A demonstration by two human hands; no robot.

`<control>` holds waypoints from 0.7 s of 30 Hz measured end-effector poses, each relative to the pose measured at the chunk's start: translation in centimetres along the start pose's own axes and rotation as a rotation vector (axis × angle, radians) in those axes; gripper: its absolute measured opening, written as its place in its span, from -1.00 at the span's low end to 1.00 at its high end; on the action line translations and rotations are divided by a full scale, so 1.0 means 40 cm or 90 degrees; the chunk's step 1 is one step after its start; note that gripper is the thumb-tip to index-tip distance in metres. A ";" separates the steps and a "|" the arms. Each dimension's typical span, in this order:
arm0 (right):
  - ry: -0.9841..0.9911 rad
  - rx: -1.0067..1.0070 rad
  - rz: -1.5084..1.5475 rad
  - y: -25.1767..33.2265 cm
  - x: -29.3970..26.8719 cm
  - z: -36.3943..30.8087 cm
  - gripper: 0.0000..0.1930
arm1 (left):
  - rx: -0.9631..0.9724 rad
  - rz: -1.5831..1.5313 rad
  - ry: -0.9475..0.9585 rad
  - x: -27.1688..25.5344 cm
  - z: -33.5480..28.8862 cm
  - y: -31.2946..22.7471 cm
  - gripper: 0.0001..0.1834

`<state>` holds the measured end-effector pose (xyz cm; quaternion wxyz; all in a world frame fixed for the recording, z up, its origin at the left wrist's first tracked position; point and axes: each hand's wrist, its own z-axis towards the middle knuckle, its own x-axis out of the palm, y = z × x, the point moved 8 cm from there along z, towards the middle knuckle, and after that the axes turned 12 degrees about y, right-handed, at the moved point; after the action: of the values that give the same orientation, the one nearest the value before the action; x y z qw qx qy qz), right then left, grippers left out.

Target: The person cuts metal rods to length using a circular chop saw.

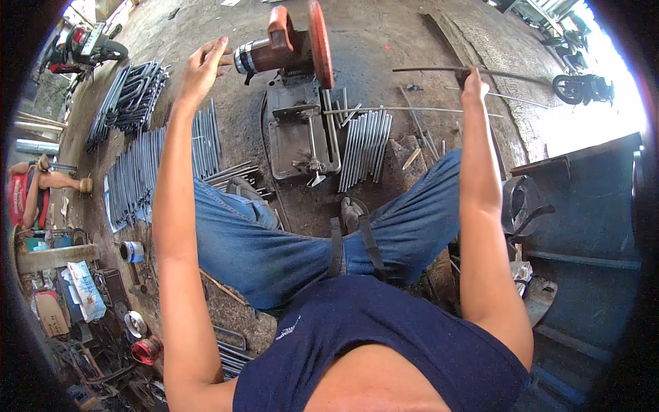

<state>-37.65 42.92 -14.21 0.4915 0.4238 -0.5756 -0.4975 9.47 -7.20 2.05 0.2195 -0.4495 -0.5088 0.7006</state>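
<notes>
My right hand [473, 84], at the upper right, is closed around a long thin dark metal rod [429, 69] that lies roughly level. My left hand [200, 72] is raised beside the motor end of a cut-off saw [280, 56], its thumb and fingers apart. Whether its fingertips touch the motor I cannot tell. The saw has a red handle and a red disc guard [320, 41], tilted up over a grey metal base [294, 147] with a vise screw. A paler rod [419, 109] reaches from the saw's base toward the right, below the held rod.
Cut rods [367, 147] lie right of the saw. A larger row of rods [137, 172] and a pile of bent bars [134, 96] lie left. A blue metal panel [576, 213] stands right. Motorcycles [89, 51] are parked behind; another person's legs [62, 180] show far left.
</notes>
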 end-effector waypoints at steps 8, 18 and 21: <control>0.042 -0.015 0.094 0.150 -0.086 0.312 -0.57 | 0.004 0.033 0.039 0.092 0.132 -0.059 -0.23; -0.109 -0.219 -0.302 0.389 -0.288 0.637 -0.40 | -0.014 0.043 0.084 0.185 0.197 -0.076 -0.25; 0.170 -0.335 -0.421 0.544 -0.294 0.682 -0.56 | -0.022 0.051 0.172 0.207 0.220 -0.050 -0.20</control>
<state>-62.70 61.84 5.03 0.4669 0.5062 -0.1943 -0.6985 -2.46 -4.64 1.19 0.2499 -0.5634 -0.4683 0.6331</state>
